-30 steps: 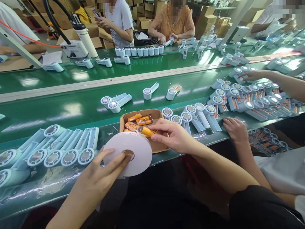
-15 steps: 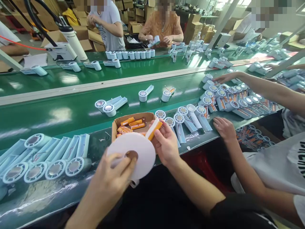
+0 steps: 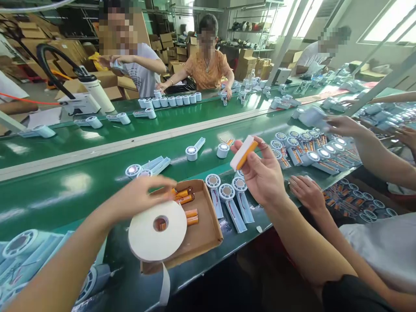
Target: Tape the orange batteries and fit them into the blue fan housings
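Observation:
Raised over the bench, my right hand (image 3: 264, 175) grips an orange battery pack (image 3: 247, 154) that has a white foam tape strip (image 3: 241, 152) along one side. My left hand (image 3: 146, 193), slightly blurred, hovers above the tape roll with its fingers stretched out and nothing visible in them. The white tape roll (image 3: 139, 236) lies on the left part of a shallow cardboard box (image 3: 204, 232), its loose end (image 3: 165, 286) hanging over the front. Several orange battery packs (image 3: 191, 216) with dark wires are inside the box, partly covered by the roll and my hand.
Light-blue fan housings (image 3: 232, 208) lie right of the box, and more (image 3: 19, 255) at the left. A green conveyor (image 3: 81, 182) runs behind, carrying a few housings. At right, a co-worker's hand (image 3: 307, 190) rests on the bench edge; another (image 3: 344, 125) holds a blurred housing.
My left hand has let go of the tape roll, which now rests on the box. My right hand has lifted the battery pack up and to the right. The view has tilted up.

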`<action>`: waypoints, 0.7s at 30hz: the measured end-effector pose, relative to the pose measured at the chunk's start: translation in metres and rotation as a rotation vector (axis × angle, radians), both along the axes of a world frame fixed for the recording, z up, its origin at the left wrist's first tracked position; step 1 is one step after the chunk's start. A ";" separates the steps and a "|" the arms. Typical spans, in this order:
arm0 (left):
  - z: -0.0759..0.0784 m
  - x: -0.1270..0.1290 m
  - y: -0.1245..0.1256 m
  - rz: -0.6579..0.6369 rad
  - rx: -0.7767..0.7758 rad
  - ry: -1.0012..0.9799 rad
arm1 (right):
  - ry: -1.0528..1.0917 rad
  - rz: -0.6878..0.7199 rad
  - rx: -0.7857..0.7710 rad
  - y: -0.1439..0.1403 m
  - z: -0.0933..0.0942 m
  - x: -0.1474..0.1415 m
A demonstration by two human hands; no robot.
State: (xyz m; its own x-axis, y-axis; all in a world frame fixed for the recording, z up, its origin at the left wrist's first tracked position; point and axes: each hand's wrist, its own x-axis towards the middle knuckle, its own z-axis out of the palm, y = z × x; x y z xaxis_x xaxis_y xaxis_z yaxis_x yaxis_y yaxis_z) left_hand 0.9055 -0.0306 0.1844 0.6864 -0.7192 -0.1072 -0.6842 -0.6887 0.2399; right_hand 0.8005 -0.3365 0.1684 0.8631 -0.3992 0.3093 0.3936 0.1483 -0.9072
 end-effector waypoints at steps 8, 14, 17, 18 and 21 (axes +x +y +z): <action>-0.022 0.132 -0.210 0.019 0.383 -0.089 | 0.025 0.125 -0.001 -0.012 0.000 0.033; -0.048 0.146 -0.181 -0.094 0.506 -0.026 | 0.068 0.127 -0.224 -0.055 -0.013 0.045; -0.048 0.152 -0.173 -0.147 0.467 0.000 | 0.128 0.149 -0.492 -0.053 -0.034 0.088; -0.045 0.154 -0.172 -0.163 0.450 0.012 | 0.153 0.144 -0.622 -0.050 -0.041 0.103; -0.038 0.162 -0.170 -0.199 0.381 0.034 | 0.248 0.120 -1.043 -0.037 -0.052 0.138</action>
State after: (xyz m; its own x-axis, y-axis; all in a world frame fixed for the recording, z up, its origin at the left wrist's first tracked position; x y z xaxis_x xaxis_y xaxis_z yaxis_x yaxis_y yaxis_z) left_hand 1.0677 -0.2005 0.1467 0.5298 -0.7421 -0.4106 -0.8088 -0.5877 0.0186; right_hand 0.9382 -0.3732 0.1160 0.9644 0.0510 0.2594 0.2158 -0.7185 -0.6612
